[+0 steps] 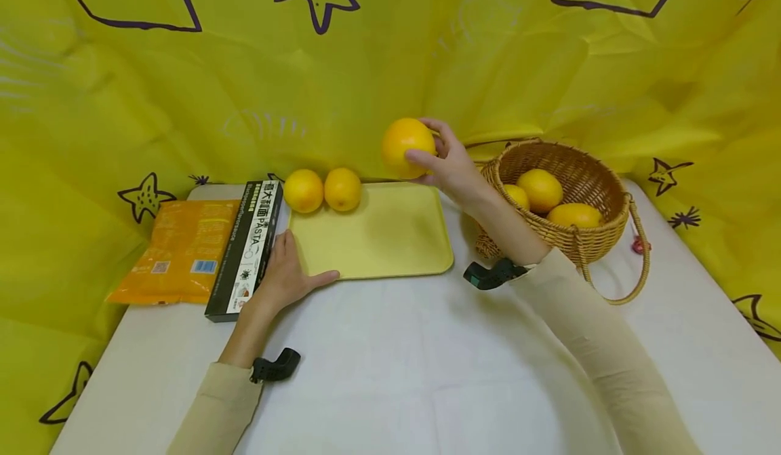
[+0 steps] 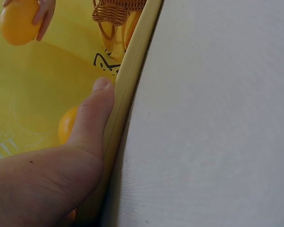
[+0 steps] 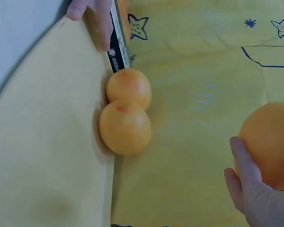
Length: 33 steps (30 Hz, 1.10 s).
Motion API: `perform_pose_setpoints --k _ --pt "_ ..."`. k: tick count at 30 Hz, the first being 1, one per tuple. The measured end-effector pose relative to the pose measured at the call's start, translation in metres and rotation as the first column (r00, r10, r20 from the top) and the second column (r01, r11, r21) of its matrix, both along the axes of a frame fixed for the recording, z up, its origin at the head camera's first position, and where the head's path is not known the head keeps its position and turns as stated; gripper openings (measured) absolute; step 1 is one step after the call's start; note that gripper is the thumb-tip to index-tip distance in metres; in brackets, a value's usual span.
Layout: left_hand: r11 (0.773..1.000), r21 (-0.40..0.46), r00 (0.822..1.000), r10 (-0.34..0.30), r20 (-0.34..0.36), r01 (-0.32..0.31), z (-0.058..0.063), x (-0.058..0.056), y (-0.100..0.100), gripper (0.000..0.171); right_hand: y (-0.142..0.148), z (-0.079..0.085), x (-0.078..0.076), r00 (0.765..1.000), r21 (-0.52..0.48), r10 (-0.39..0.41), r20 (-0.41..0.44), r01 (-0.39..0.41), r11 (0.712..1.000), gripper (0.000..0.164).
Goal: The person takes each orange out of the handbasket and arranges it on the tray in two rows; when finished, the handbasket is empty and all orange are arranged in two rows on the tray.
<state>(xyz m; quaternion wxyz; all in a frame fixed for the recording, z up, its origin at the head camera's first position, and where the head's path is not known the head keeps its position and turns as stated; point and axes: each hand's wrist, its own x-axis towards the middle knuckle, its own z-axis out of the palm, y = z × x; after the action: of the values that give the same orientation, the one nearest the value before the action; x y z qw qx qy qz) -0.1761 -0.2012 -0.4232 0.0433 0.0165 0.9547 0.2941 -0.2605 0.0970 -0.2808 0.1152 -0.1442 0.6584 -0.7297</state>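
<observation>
Resting our left hand (image 1: 288, 270) at the near left corner of the pale yellow, flat rectangular tray (image 1: 403, 238), we keep its fingers straight and the thumb along the near edge, gripping nothing. Left of the tray we see a long black-and-white cardboard pasta box (image 1: 247, 248); right of it, a round brown wicker basket (image 1: 594, 238) holding yellow fruit (image 1: 540, 190). Two round, glossy oranges (image 1: 343, 189) sit side by side at the tray's far left corner. Raised above the tray's far edge, our right hand (image 1: 450, 162) curls fingers and thumb round a third round, bright orange fruit (image 1: 403, 144). That fruit lies on the fingers' left, to the right of the pair and showing no clear long axis; the right hand is much the nearer.
</observation>
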Motion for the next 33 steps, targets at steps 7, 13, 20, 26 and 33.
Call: perform_pose_setpoints --k 7,13,20,26,33 --pt "1.000 -0.009 1.000 0.004 -0.006 -0.004 0.004 -0.004 -0.001 0.131 -0.023 -0.018 -0.013 0.996 0.022 -0.052 0.068 0.050 0.998 0.063" --pt "1.000 -0.015 1.000 -0.008 -0.020 0.008 0.005 -0.004 0.000 0.131 -0.034 -0.045 -0.032 0.996 0.229 -0.087 -0.002 0.085 0.970 0.073" --pt "1.000 -0.016 1.000 -0.004 0.007 0.004 0.003 -0.001 0.002 0.132 -0.042 -0.075 -0.052 0.992 0.436 -0.090 -0.085 0.118 0.892 0.080" --pt "1.000 -0.019 1.000 -0.004 0.016 0.004 0.002 0.001 0.002 0.131 -0.049 -0.092 -0.059 0.989 0.493 -0.080 -0.124 0.131 0.860 0.083" --pt "1.000 -0.019 1.000 0.000 0.020 0.001 0.004 0.001 0.001 0.131 -0.054 -0.098 -0.062 0.985 0.547 -0.041 -0.166 0.126 0.827 0.081"
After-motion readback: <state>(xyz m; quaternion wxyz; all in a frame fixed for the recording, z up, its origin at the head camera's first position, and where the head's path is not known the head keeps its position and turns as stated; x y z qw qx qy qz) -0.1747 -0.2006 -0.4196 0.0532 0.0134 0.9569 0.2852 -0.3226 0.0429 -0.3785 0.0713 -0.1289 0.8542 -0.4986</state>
